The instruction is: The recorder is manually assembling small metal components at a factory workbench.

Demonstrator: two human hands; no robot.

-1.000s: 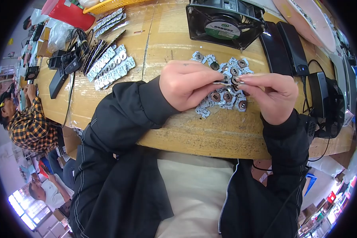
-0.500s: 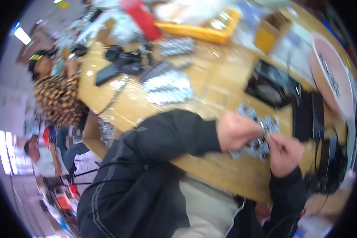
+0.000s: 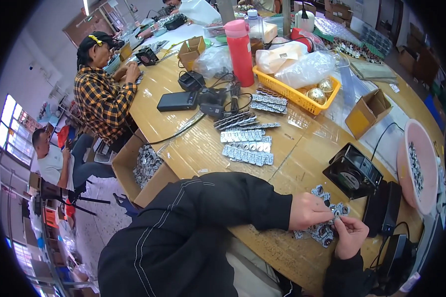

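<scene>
My left hand (image 3: pixel 309 211) and my right hand (image 3: pixel 351 236) meet at the near right part of the table. Between their pinched fingertips is a small silver-grey circuit board (image 3: pixel 337 216), partly covered by the fingers. Beneath and around them lies a loose heap of similar small boards (image 3: pixel 324 234), some bearing dark round parts. Just beyond the hands stands a black square fan (image 3: pixel 353 171). Farther left on the table, several joined strips of silver boards (image 3: pixel 248 153) lie in rows.
Right of the fan are a black box-shaped device (image 3: pixel 382 208) and a pink basin (image 3: pixel 406 171) of small parts. Farther back stand a yellow basket (image 3: pixel 302 94), a red bottle (image 3: pixel 239 54) and an open carton (image 3: pixel 369 113). A cardboard box of parts (image 3: pixel 158 185) sits left; a co-worker (image 3: pixel 104 99) sits beyond.
The view has tilted and steadied, so the table and my hands appear lower in the picture. Both hands stay together over the heap, fingertips still pinched.
</scene>
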